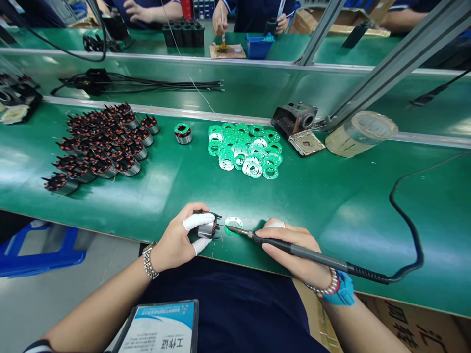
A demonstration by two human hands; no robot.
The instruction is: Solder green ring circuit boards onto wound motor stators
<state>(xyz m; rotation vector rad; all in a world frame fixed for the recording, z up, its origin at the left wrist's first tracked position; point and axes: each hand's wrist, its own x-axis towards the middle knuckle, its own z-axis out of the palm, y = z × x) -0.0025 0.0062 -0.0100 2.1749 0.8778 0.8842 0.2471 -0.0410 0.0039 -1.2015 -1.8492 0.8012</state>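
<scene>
My left hand, with white finger cots on thumb and a finger, grips a motor stator tilted on its side, its black prongs and copper windings facing right. In my right hand is a soldering iron, held like a pen. Its tip points left, close to the stator's prongs; whether it touches a wire there I cannot tell. Beneath the tip lies a ring-shaped circuit board on the green bench. Farther back stands one stator with a green ring board on top.
Many stators crowd the left; a pile of ring boards lies mid-bench. At right are a soldering iron stand, a sponge, a tilted plastic tub and the iron's cord. Co-workers' hands are across the bench.
</scene>
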